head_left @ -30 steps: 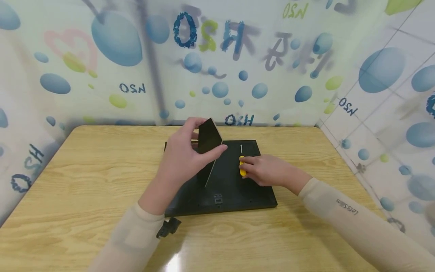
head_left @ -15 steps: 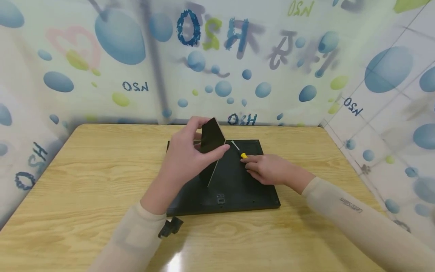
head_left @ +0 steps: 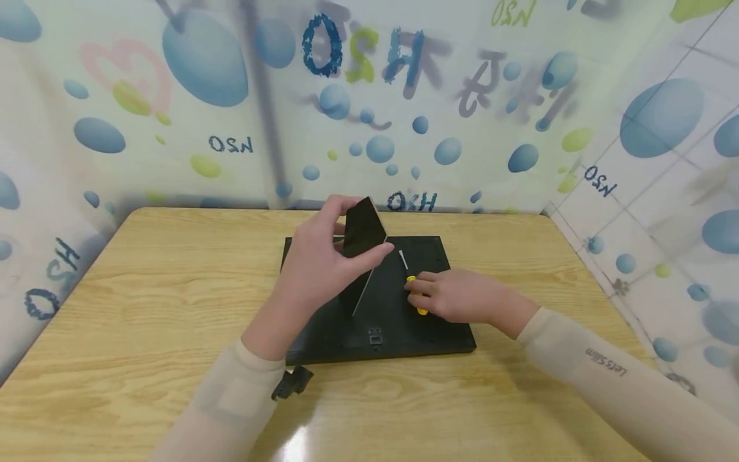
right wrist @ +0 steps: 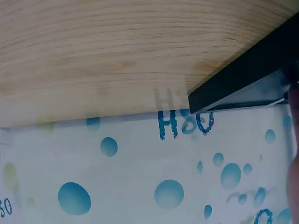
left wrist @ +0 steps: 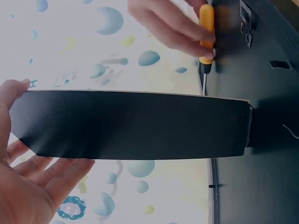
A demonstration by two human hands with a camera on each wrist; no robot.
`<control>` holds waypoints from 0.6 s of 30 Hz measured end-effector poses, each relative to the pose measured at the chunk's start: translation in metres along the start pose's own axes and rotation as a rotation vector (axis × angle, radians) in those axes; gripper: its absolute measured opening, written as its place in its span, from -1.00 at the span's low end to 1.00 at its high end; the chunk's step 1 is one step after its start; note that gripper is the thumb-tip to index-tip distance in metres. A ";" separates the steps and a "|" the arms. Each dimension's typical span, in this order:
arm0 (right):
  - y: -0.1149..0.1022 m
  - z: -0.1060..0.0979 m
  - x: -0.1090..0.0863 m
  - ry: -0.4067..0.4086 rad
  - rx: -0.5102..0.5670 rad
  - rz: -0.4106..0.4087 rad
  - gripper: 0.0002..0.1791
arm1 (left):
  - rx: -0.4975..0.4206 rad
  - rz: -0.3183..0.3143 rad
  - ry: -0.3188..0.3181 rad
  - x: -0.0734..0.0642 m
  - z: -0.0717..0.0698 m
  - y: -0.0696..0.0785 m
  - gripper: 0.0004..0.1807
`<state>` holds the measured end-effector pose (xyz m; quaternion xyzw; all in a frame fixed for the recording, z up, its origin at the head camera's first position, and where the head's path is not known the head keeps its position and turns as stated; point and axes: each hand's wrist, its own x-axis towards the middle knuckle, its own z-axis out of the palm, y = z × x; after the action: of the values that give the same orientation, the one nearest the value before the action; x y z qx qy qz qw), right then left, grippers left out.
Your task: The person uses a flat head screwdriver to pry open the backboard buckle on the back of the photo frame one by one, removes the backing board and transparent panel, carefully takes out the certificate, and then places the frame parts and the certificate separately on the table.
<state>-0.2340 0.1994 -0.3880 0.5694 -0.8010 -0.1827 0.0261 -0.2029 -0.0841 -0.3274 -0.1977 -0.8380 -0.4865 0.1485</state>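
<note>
A black picture frame [head_left: 398, 333] lies with its back up on the table. Its flat easel leg [left wrist: 135, 125] is raised, tapering toward the frame's back. My left hand [head_left: 314, 256] holds the leg's wide free end, thumb on one edge and fingers on the other. Over the frame's right half, my right hand [head_left: 458, 294] pinches the yellow handle of a screwdriver [left wrist: 206, 32]. Its metal shaft points toward the far edge, leaning slightly left. Whether the screwdriver touches the frame's back, I cannot tell. Only an edge of the right hand shows in the right wrist view.
The wooden table [head_left: 144, 308] extends around the frame on all sides. A patterned curtain [head_left: 231, 160] hangs behind the table, and a tiled wall [head_left: 664, 192] stands on the right. A small metal hanger [head_left: 376, 336] sits near the frame's front edge.
The screwdriver's tip has swung left, and its handle has shifted in my right fingers, more covered half a second ago than now. My left hand keeps holding the leg in place.
</note>
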 end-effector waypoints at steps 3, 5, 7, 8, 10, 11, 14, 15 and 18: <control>0.001 0.004 -0.003 0.068 -0.027 -0.038 -0.59 | -0.003 -0.011 -0.006 0.000 0.000 0.000 -0.28; 0.003 0.009 -0.005 0.142 0.073 -0.011 -0.60 | -0.002 -0.016 -0.012 0.000 0.001 0.000 -0.27; 0.006 0.016 -0.007 0.210 0.229 0.036 -0.63 | 0.002 -0.017 -0.017 0.000 0.002 0.000 -0.27; 0.007 0.018 -0.009 0.233 0.306 0.061 -0.65 | 0.006 -0.016 -0.019 0.000 0.003 0.000 -0.27; 0.009 0.021 -0.011 0.247 0.434 0.108 -0.68 | 0.010 -0.013 -0.020 0.000 0.003 0.000 -0.26; 0.010 0.022 -0.011 0.247 0.495 0.131 -0.69 | 0.013 -0.009 -0.018 0.001 0.004 -0.001 -0.26; 0.011 0.019 -0.010 0.247 0.656 0.187 -0.72 | 0.014 0.000 -0.012 0.001 0.003 -0.001 -0.27; 0.011 0.018 -0.010 0.247 0.702 0.199 -0.72 | 0.013 0.002 -0.009 0.001 0.003 -0.002 -0.27; 0.010 0.016 -0.007 0.236 0.841 0.222 -0.73 | 0.012 0.001 -0.005 0.001 0.001 -0.002 -0.27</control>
<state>-0.2442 0.2129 -0.3982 0.4580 -0.8535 0.2289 -0.0969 -0.2048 -0.0837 -0.3294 -0.1985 -0.8411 -0.4810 0.1478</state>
